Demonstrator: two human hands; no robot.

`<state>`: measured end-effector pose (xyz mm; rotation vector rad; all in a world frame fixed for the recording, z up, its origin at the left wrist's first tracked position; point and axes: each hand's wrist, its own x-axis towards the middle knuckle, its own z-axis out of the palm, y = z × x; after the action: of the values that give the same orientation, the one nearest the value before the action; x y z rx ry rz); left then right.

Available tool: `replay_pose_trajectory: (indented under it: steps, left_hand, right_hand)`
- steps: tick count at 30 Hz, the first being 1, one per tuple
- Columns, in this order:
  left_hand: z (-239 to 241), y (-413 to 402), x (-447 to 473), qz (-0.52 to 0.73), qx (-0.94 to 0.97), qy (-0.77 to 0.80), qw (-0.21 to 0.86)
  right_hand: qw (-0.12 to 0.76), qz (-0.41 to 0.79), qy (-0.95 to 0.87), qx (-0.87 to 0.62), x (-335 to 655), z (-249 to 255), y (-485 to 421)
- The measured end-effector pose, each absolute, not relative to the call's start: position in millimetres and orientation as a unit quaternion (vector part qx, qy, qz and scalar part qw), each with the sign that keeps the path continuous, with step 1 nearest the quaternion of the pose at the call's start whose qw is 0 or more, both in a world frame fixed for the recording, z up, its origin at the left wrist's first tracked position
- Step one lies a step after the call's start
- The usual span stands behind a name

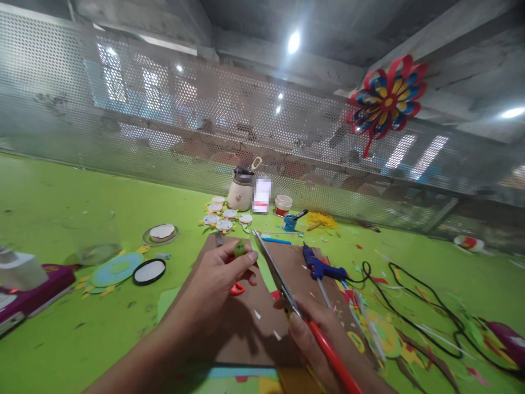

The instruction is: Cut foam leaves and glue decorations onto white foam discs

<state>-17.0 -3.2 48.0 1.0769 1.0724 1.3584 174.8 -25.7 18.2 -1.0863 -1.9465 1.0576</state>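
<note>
My left hand [219,282] pinches a small green piece [239,248] between thumb and fingertips, held above a brown cardboard sheet [254,328]. My right hand [318,336] grips red-handled scissors [283,282]; the blades look closed and point up and left toward the green piece. A smaller pair of orange scissors [237,289] lies on the cardboard under my left hand.
A blue glue gun [319,268] with a black cord [426,312] lies right of the cardboard. White jar [240,191], small cups, paper discs [223,216], a round mirror-like lid [149,271] and paper scraps sit on the green table [61,202]. A perforated metal screen with a paper pinwheel [385,101] stands behind.
</note>
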Motion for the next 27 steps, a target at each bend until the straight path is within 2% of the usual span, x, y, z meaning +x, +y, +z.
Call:
replay_pose_trajectory:
  steps: [12,20,27]
  left_hand:
    - [55.1,-4.1,-17.8,0.564,0.45,0.442,0.533]
    - [55.0,-4.2,-20.7,0.539,0.476,0.444,0.534]
    - [52.2,-5.2,-21.2,0.539,0.479,0.449,0.527]
  right_hand:
    - [0.328,0.382,-0.749,-0.431,175.2,20.1,-27.2]
    - [0.353,0.309,-0.777,-0.42,175.9,20.6,-27.2]
    - [0.36,0.312,-0.771,-0.422,173.7,20.2,-28.0]
